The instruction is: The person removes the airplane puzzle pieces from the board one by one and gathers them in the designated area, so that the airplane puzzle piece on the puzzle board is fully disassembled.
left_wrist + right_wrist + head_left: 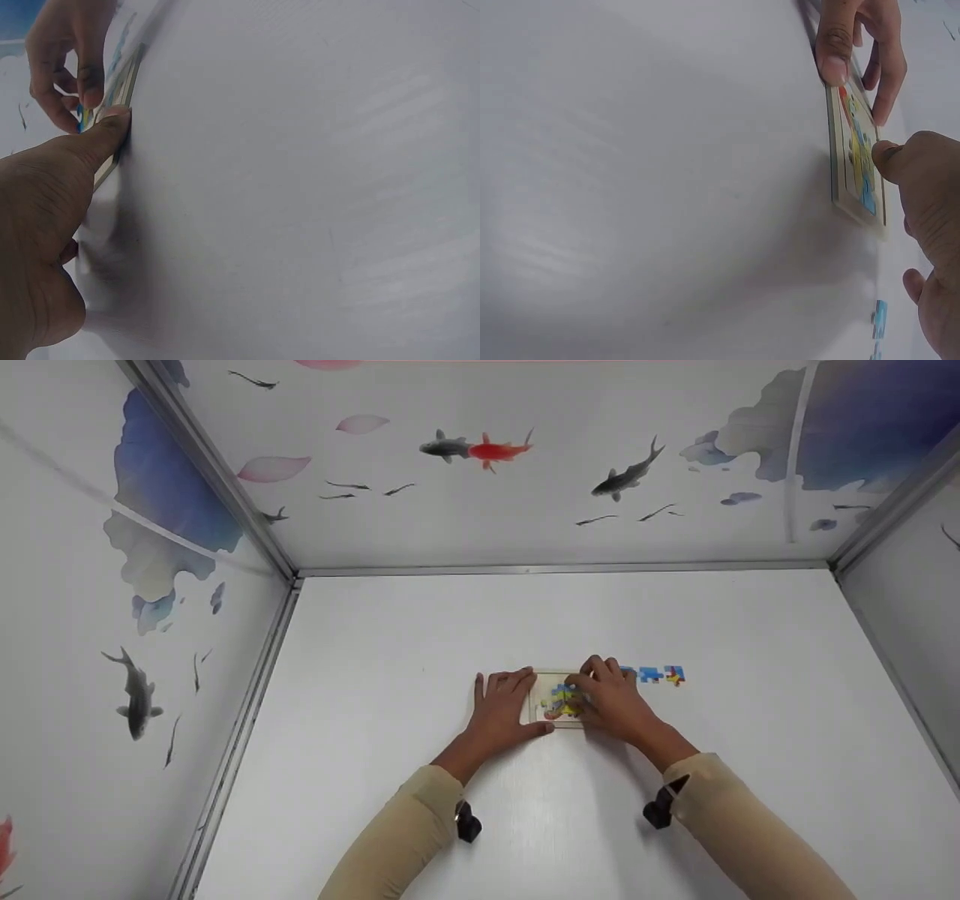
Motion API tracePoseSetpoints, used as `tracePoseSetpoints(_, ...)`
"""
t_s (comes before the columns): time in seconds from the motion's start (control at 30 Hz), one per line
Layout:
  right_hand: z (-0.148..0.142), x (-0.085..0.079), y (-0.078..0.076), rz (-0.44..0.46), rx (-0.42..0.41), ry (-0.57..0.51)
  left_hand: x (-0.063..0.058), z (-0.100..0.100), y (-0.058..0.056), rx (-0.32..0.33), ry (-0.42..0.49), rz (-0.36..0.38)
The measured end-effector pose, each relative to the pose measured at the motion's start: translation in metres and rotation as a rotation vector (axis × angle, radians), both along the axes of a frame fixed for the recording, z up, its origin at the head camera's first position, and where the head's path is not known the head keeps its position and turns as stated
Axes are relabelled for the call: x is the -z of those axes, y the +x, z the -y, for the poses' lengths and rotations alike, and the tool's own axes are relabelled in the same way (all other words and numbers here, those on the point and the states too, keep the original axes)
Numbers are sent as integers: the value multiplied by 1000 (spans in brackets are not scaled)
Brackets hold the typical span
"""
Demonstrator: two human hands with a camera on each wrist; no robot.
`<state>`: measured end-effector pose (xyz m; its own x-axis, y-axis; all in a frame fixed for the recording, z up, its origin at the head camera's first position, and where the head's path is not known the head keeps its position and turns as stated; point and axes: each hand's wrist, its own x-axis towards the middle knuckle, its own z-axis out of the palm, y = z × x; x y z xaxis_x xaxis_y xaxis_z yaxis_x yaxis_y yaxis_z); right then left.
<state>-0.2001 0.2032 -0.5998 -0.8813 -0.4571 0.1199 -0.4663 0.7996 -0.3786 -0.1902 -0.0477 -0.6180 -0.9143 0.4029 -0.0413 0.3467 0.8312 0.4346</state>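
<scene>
A small wooden jigsaw tray (pixel 559 671) lies on the white table, partly filled with blue and yellow puzzle pieces (pixel 564 699); a red patch also shows. My left hand (pixel 501 711) spans its left end, fingers stretched to the far corner and thumb on the near rim (pixel 834 142). Above the tray's right part, my right hand (pixel 616 701) has bent fingers and pinches a blue and yellow puzzle piece (pixel 82 116), mostly hidden by the fingertips. In the right wrist view, the right thumb (pixel 889 154) overlaps the far side of the tray.
Loose blue puzzle pieces (pixel 649 674) lie in a row right of the tray, ending with a piece marked red and yellow (pixel 676 674). White panels printed with fish (pixel 499 451) and petals enclose the table at the back and sides. Each wrist carries a black camera (pixel 468 822).
</scene>
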Motion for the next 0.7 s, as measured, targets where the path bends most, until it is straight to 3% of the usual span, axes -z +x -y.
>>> tracePoseSetpoints(0.7, -61, -1, 9, 41, 118, 53, 0, -1, 0, -12, 2, 37)
